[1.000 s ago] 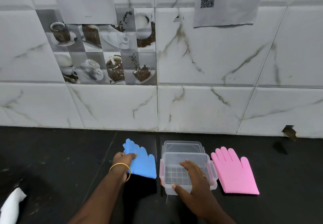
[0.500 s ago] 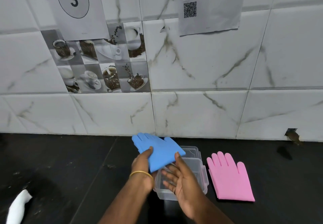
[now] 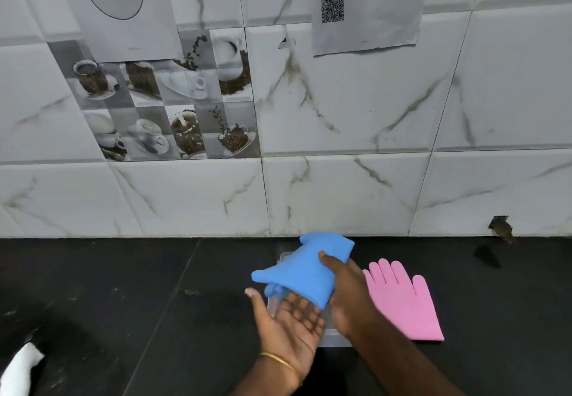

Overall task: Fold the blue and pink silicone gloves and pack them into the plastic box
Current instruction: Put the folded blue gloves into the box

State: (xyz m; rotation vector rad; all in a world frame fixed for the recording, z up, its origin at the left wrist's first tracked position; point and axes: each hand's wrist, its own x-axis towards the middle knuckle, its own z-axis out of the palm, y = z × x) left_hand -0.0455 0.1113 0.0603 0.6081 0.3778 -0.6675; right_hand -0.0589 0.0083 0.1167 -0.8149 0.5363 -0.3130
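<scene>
**Desk:** What's in frame?

**Operator:** From my remote seat I see the right hand [image 3: 346,295] pinching the half-folded blue glove [image 3: 305,267], held up over the plastic box [image 3: 335,338] near the counter's [image 3: 123,287] back edge. The left hand [image 3: 289,323] lies flat and open-palmed beneath, gripping nothing. The pink glove [image 3: 405,306] lies flat, just right of the box.

**Desk:** Risk?

**Operator:** I judge the springy silicone may unfold or slip from that one-handed pinch.

left hand [image 3: 289,324] palm up, right hand [image 3: 346,290] gripping
</scene>
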